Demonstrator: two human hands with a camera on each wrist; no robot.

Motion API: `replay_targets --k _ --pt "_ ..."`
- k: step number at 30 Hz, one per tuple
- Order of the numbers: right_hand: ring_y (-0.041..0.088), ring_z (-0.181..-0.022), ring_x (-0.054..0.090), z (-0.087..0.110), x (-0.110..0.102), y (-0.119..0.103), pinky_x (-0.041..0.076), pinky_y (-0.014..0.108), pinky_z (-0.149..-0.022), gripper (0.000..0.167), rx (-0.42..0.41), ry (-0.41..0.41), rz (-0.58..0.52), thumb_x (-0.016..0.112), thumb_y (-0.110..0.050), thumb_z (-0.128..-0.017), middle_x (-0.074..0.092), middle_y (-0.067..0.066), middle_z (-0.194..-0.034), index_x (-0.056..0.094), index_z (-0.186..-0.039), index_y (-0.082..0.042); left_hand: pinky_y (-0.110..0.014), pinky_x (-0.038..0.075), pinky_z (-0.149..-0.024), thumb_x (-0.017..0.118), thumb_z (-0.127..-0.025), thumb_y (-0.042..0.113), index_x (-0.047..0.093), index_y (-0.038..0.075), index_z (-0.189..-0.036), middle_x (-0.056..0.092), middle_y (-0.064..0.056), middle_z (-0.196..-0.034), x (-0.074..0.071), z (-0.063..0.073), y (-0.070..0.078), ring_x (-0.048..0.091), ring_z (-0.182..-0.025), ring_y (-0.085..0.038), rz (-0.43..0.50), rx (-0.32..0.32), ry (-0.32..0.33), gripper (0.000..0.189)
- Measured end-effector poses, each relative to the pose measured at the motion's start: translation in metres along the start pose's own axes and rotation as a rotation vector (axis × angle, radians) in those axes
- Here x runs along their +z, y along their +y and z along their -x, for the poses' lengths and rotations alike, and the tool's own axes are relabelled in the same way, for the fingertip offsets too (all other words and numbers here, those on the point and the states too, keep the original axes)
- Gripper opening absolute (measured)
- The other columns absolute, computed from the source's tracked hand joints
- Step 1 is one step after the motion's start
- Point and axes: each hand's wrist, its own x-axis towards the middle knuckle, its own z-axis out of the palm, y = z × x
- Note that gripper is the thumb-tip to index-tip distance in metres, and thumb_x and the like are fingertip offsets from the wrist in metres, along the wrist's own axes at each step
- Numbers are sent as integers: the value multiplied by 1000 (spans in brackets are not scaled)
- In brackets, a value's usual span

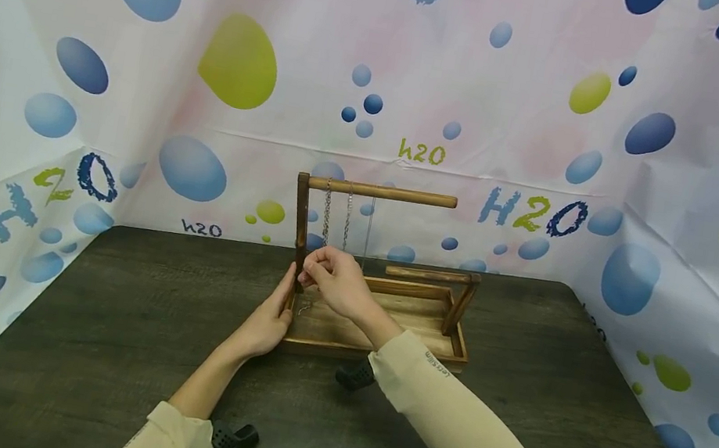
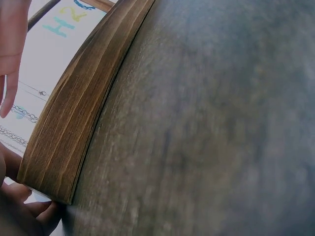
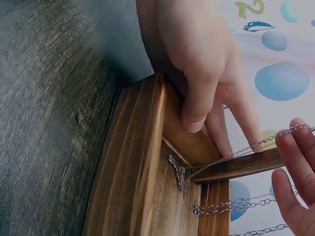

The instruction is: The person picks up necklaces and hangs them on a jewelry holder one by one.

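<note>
A wooden jewelry stand [image 1: 375, 191] with a shallow tray base [image 1: 389, 304] stands on the dark table. My left hand [image 1: 264, 323] grips its left end, with the thumb [image 3: 197, 115] over the tray's end wall and the other fingers outside, near the upright post [image 3: 236, 164]. My right hand [image 1: 338, 284] is just inside that post, pinching a silver necklace chain [image 3: 241, 152] at the fingertips. Slack from this chain lies in the tray's corner. More silver chains [image 1: 348, 218] hang from the upper bar, behind my right hand.
At the tray's right end stands a shorter post with a low bar [image 1: 429, 275]. Dark straps [image 1: 233, 441] show at both wrists. A white backdrop [image 1: 532, 86] with blue and green spots rises behind the table [image 1: 549, 414] and along its sides.
</note>
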Motion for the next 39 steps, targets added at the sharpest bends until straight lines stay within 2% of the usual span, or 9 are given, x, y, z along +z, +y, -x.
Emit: replay_targets --k 11,16,21,28,34,39 --pt "32 -94 68 0 -3 -5 55 31 -77 17 18 -2 -50 53 -10 -105 71 12 -94 64 -107 2 -54 9 -119 35 -98 -10 -9 24 -162 -5 -9 -168 0 0 0 0 -152 -31 -10 -1 9 85" --pt "28 -94 69 -1 -5 -10 56 31 -81 18 17 -9 -120 53 -9 -104 71 15 -97 63 -109 6 -53 10 -119 35 -98 -10 -10 26 -162 -5 -8 -168 0 1 1 0 -152 -28 -2 -10 11 86" --pt "22 -93 70 -3 -6 -13 56 34 -85 19 22 -8 -157 53 -8 -104 71 16 -98 62 -110 8 -53 8 -119 35 -98 -10 -10 23 -162 -6 -10 -168 0 0 1 -2 -152 -30 3 -1 6 85" --pt "29 -95 69 -4 -7 -18 56 41 -86 20 21 -15 -169 52 -8 -105 70 18 -100 61 -112 7 -52 7 -119 34 -98 -10 -11 22 -162 -8 -7 -168 0 0 -1 -2 -152 -28 1 10 7 85" --pt "28 -94 69 -6 -9 -26 56 32 -81 18 -7 2 -117 52 -9 -105 71 15 -99 63 -110 4 -52 6 -119 33 -97 -12 -10 19 -162 -8 -9 -168 1 0 -2 -3 -152 -29 3 38 16 83" --pt "32 -97 69 -7 -10 -31 56 32 -83 22 -21 -3 -146 51 -8 -105 71 17 -99 61 -114 9 -54 7 -119 33 -97 -12 -8 18 -162 -6 -11 -168 1 -1 -3 -2 -152 -32 -10 43 30 83"
